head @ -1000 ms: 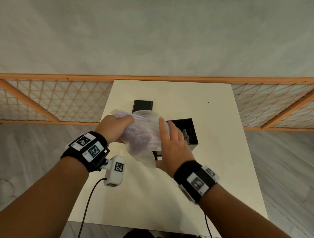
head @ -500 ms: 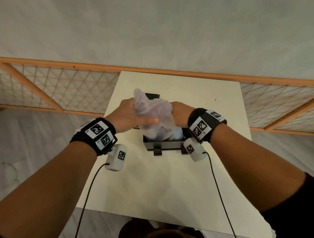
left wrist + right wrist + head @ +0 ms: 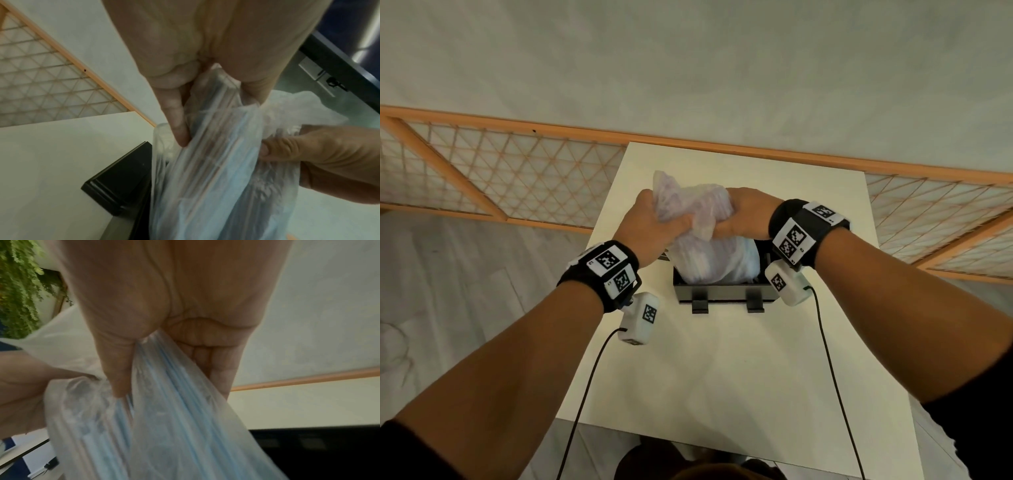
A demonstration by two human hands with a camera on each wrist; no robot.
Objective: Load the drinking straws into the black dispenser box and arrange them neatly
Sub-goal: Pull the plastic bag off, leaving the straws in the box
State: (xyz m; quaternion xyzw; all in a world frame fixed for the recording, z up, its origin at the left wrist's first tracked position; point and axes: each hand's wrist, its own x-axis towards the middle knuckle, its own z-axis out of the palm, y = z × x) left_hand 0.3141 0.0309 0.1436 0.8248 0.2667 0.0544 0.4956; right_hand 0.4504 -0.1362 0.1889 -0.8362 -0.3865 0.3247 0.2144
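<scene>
Straws not loaded yet!
We clutch the plastic bag (image 3: 702, 240) of straws (image 3: 213, 162) with left hand (image 3: 654, 229) and right hand (image 3: 746, 219), above the black dispenser box (image 3: 722, 294); emptying and tidying remain.

A black dispenser box (image 3: 724, 294) sits on the cream bench (image 3: 722, 370); pale blue straws (image 3: 180, 402) show through a translucent whitish plastic bag (image 3: 705, 253); orange lattice fence (image 3: 517, 178).

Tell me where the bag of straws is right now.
Head view: the bag is at table centre, gripped by the left hand and right hand, its lower end inside the black box.
</scene>
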